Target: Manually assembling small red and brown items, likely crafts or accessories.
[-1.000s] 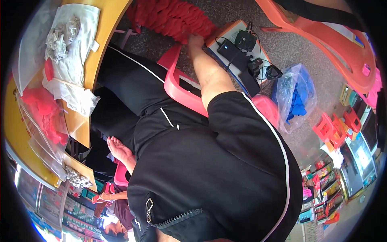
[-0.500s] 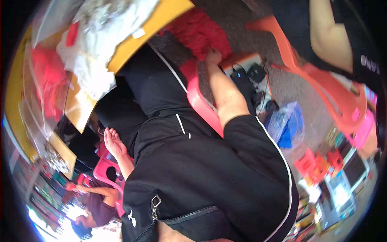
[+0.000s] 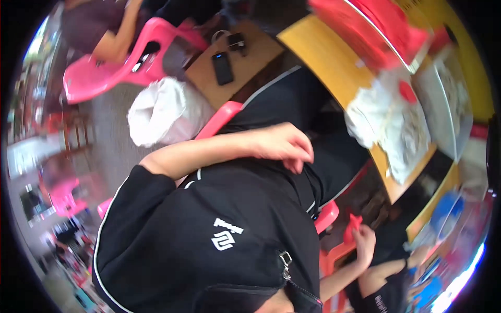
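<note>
The black zip-neck top (image 3: 172,235) covers the torso. The left forearm (image 3: 209,151) crosses the lap (image 3: 334,151), left hand (image 3: 284,144) drooping, grip loosely half-open. The right forearm (image 3: 339,284) angles outward, elbow out of sight. Just beside the pink chair arm (image 3: 327,217), the right hand's (image 3: 366,244) grip closes on a blurred red cloth piece (image 3: 351,229).

Grey floor (image 3: 110,122); pink plastic chair (image 3: 96,83) upper left, yellow table (image 3: 331,60) upper right, bright light (image 3: 462,281) lower right
</note>
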{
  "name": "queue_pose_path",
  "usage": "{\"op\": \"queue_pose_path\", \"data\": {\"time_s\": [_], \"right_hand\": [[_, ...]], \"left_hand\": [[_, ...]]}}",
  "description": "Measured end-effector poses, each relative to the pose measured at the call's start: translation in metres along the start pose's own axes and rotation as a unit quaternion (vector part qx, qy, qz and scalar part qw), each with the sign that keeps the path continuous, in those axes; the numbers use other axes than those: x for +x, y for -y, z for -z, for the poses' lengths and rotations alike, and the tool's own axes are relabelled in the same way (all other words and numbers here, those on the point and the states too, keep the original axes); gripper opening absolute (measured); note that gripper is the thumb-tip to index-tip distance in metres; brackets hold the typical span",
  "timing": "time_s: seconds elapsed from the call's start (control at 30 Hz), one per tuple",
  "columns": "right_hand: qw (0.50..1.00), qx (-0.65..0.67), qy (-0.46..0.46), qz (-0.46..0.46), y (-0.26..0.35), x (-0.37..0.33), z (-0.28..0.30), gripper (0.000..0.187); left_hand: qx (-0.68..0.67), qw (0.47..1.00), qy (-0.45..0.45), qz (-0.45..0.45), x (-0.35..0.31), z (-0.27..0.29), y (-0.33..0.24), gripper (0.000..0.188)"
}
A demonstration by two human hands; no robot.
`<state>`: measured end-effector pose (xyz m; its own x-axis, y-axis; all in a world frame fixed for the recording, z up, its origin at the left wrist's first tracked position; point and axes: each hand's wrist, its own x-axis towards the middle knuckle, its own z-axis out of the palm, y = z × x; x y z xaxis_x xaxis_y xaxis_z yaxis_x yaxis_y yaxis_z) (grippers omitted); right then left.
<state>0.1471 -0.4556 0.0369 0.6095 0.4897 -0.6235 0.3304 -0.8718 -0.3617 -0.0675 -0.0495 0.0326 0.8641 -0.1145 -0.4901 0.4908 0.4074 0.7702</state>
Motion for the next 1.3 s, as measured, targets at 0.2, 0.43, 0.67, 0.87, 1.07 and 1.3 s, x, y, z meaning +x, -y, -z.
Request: {"op": "queue_pose_path", "data": {"time_s": [0.2,0.43,0.67,0.87,1.07,1.3], "right_hand": [[0.942,0.24,-0.123,0.2,0.185,-0.016,0.023,0.008],[0.842,-0.018,-0.157,0.516,0.42,0.047,-0.099,0.026],[0.818,0.081,-0.005,0.569,0.469,0.072,-0.111,0.037],[0.936,0.061,0.074,0.337,0.385,0.129,-0.139,0.027],[0.954,0.075,0.08,0.279,0.35,0.135,-0.142,0.026],[0.953,0.101,0.071,0.278,0.356,0.133,-0.149,0.024]], "left_hand": [[-0.076,0.981,0.042,-0.174,-0.025,-0.014,-0.001,0.03],[-0.218,0.861,-0.314,-0.336,-0.07,0.038,-0.001,0.071],[-0.315,0.772,-0.363,-0.416,-0.245,0.197,0.07,0.036],[0.145,0.687,-0.711,0.036,-0.329,0.311,0.291,0.023],[-0.067,0.908,-0.372,0.182,-0.272,0.291,0.291,0.029],[-0.127,0.915,-0.218,0.314,-0.226,0.272,0.351,0.028]]}}
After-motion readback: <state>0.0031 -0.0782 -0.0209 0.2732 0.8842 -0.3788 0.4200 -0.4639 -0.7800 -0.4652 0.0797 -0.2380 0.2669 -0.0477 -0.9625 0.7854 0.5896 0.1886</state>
